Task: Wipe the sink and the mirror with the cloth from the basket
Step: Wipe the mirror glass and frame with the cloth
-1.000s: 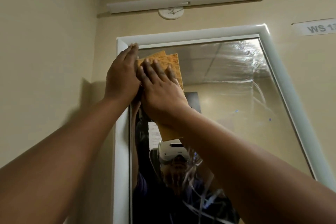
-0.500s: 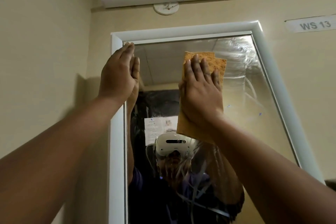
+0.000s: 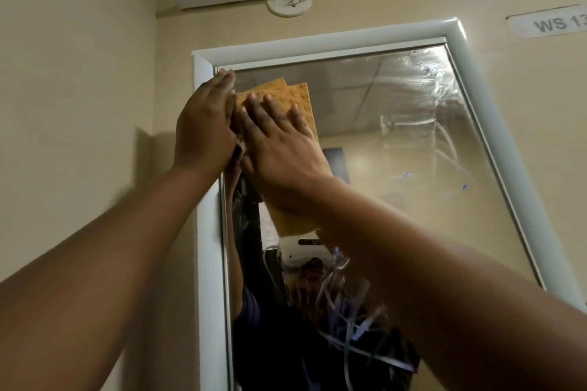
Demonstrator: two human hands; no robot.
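Back from the middle of the glass, one orange cloth (image 3: 293, 98) now sits in the top-left corner of the mirror (image 3: 397, 149), pressed flat under the right hand (image 3: 279, 143), fingers spread. The left hand (image 3: 206, 124), fingers together, rests against the white frame (image 3: 206, 232). Streaked glass lies clear to the right.

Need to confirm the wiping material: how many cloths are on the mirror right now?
1: an orange cloth pressed flat under the right hand at the mirror's top left. Its offset top edges look like folded layers.
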